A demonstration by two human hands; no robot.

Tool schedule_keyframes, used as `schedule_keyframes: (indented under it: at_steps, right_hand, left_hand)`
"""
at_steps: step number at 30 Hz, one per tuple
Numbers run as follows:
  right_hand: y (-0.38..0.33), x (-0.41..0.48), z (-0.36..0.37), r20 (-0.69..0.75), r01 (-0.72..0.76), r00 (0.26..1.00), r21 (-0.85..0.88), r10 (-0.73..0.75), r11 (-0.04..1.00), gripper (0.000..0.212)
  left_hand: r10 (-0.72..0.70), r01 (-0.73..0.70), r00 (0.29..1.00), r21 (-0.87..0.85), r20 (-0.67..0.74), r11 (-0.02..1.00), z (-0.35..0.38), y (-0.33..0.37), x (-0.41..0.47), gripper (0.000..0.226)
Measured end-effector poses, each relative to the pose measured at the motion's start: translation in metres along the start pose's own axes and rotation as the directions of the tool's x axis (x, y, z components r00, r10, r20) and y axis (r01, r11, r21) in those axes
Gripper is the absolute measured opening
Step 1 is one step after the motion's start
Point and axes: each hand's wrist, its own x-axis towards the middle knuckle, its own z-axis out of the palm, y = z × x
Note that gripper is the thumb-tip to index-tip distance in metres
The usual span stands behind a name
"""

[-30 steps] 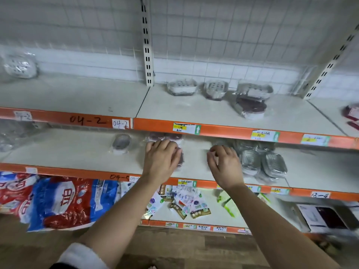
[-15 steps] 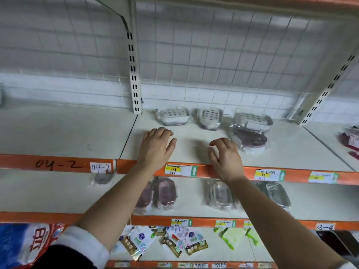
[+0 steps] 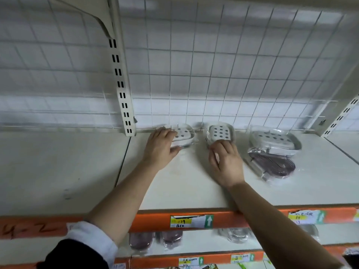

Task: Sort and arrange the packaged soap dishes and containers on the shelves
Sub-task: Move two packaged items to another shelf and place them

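Note:
Three white soap dishes in clear wrap stand along the back of the upper shelf [image 3: 184, 191]. My left hand [image 3: 160, 149] grips the leftmost white soap dish [image 3: 183, 133], fingers over its left end and thumb under its front. My right hand [image 3: 226, 162] holds the front edge of the middle white soap dish [image 3: 220, 132] with curled fingers. The right white soap dish [image 3: 274, 140] sits apart, partly on top of a dark maroon packaged dish [image 3: 274, 167].
A slotted upright [image 3: 124, 94] and wire grid back the shelf. Orange shelf edges [image 3: 233, 218] carry price labels. The shelf below holds maroon packaged dishes [image 3: 155, 241] and clear ones [image 3: 236, 234]. The left shelf bay [image 3: 58, 167] is bare.
Both hands rose from the lower shelf to the upper shelf and reached back to the two left white soap dishes, taking hold of them. The view tilted upward.

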Motion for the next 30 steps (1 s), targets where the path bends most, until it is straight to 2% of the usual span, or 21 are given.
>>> schedule_keyframes:
  at_steps: [3, 7, 11, 15, 20, 23, 26, 30]
  right_hand:
    - [0.003, 0.000, 0.002, -0.012, 0.071, 0.997, 0.000, -0.071, 0.997, 0.020]
    - [0.007, 0.001, 0.002, -0.029, 0.004, 1.000, 0.045, -0.003, 0.999, 0.027]
    - [0.009, 0.000, 0.003, -0.056, -0.027, 0.998, 0.052, 0.030, 0.998, 0.027]
    - [0.008, 0.002, 0.004, -0.049, -0.024, 0.998, 0.043, 0.026, 0.999, 0.029]
    - [0.008, -0.001, 0.001, -0.024, -0.033, 0.999, 0.037, 0.034, 0.999, 0.031]
    - [0.008, -0.002, 0.000, -0.003, -0.050, 0.999, 0.024, 0.051, 0.998, 0.032]
    - [0.006, -0.003, -0.001, -0.019, -0.068, 0.998, 0.004, 0.068, 0.998, 0.030]
    - [0.008, -0.002, 0.001, 0.038, -0.081, 0.996, -0.017, 0.082, 0.997, 0.026]
  left_hand:
    - [-0.020, 0.020, 1.000, -0.013, -0.014, 1.000, 0.005, -0.004, 0.001, 0.049]
    - [-0.029, 0.029, 1.000, -0.017, 0.001, 0.999, -0.001, -0.002, 0.002, 0.047]
    - [0.011, -0.018, 0.996, -0.073, -0.090, 0.997, -0.015, 0.002, -0.004, 0.043]
    - [-0.022, 0.003, 0.985, -0.108, -0.171, 0.994, -0.028, 0.005, -0.016, 0.047]
    - [-0.021, -0.017, 0.967, -0.147, -0.255, 0.989, -0.038, 0.007, -0.033, 0.029]
    - [-0.077, 0.028, 0.968, -0.202, -0.240, 0.979, -0.036, 0.007, -0.036, 0.027]
    - [-0.127, 0.067, 0.970, -0.271, -0.208, 0.960, -0.028, 0.006, -0.040, 0.043]
    - [-0.275, 0.138, 0.921, -0.431, -0.274, 0.892, -0.020, 0.004, -0.041, 0.046]
